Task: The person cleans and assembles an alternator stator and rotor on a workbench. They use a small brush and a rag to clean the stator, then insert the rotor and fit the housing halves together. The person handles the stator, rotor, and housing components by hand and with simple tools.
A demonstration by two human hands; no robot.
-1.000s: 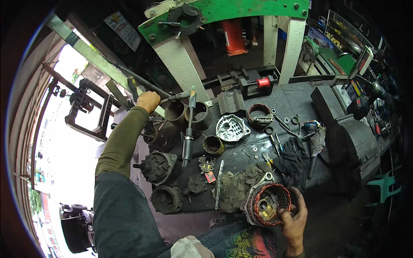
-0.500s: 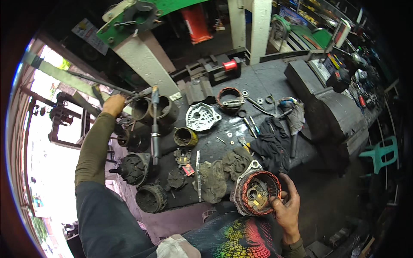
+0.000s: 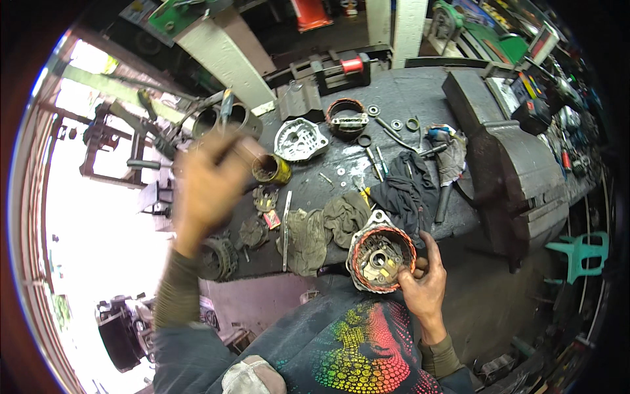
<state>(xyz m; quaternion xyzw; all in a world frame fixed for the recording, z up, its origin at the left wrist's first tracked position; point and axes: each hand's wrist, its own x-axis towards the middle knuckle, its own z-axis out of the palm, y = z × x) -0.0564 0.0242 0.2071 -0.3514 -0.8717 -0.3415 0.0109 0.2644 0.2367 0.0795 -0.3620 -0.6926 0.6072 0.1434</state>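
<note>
My right hand point(image 3: 425, 284) grips an alternator housing point(image 3: 382, 257) by its right rim, thumb inside and fingers outside. Copper windings ring the housing's open mouth, and a round bearing seat shows within. Motion smears my left hand point(image 3: 211, 180), raised over the left side of the bench near a yellow can point(image 3: 281, 172); whether anything is in its fingers does not show. Behind that can lies a bright aluminium end cover point(image 3: 300, 140), with a smaller wound stator ring point(image 3: 346, 119) to its right. Olive rags point(image 3: 308, 243) lie left of the housing.
A dark cloth point(image 3: 408, 192) lies behind the housing. Loose bearings, rings and small tools are scattered across the bench point(image 3: 420, 92). A vise with a red part point(image 3: 351, 65) stands at the back, a bulky metal block point(image 3: 518, 174) at right. A green plastic chair point(image 3: 581, 256) stands beyond.
My left hand has come away from the tools at the far left, moving right and nearer. My right hand keeps its hold on the alternator housing. The whole view has shifted slightly.
</note>
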